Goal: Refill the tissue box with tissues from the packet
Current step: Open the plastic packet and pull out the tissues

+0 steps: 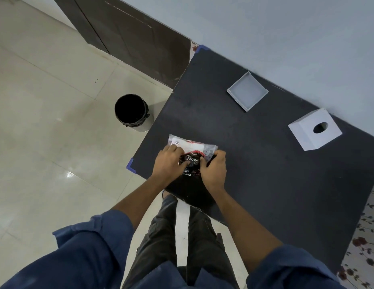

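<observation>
A plastic tissue packet (192,150), clear and white at its far end and dark with a "Dove" label near me, lies on the black table (255,174) by its left edge. My left hand (168,163) grips the packet's left side and my right hand (214,168) grips its right side, thumbs pressed on the label. The white tissue box cover (314,130), a cube with an oval hole on top, stands at the right. Its shallow white base tray (247,91) sits apart from it, open side up, near the wall.
A black-lined waste bin (132,111) stands on the tiled floor just left of the table. A dark door (129,34) is at the back left, a pale wall runs behind the table, and a floral cloth (367,236) borders the table's right edge.
</observation>
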